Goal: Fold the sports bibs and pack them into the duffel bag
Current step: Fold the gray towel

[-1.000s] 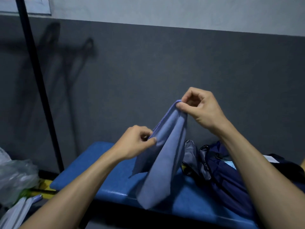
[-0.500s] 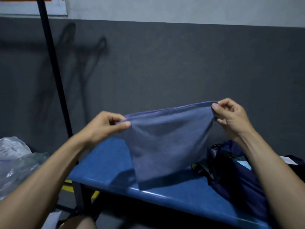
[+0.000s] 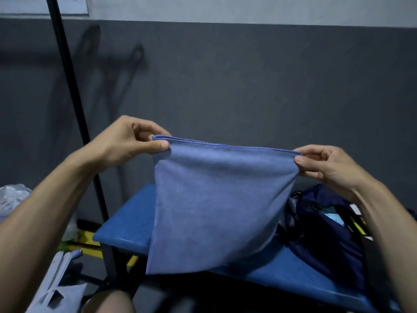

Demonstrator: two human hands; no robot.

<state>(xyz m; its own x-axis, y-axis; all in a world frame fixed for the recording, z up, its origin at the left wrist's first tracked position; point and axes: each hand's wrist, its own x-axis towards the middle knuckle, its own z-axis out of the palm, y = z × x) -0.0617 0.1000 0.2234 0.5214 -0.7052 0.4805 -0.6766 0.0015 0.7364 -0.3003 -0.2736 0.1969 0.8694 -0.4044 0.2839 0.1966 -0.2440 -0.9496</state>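
A blue cloth bib point(image 3: 216, 199) hangs spread out in the air above the blue padded bench point(image 3: 126, 224). My left hand point(image 3: 126, 143) pinches its top left corner between thumb and fingers. My right hand point(image 3: 325, 166) pinches the top right corner. The top edge is stretched nearly straight between them, and the cloth tapers down to a point at the lower left. A dark navy duffel bag point(image 3: 327, 233) lies open on the right part of the bench, partly hidden behind the bib and my right forearm.
A black pole point(image 3: 74, 98) stands at the left against the dark grey wall. A clear plastic bag point(image 3: 13, 197) lies at the far left. Pale fabric point(image 3: 56, 290) rests on the floor at the lower left, near my knee point(image 3: 108, 303).
My hands have pulled apart, spreading the bunched bib out flat between them. The stretched top edge has risen and levelled since half a second ago.
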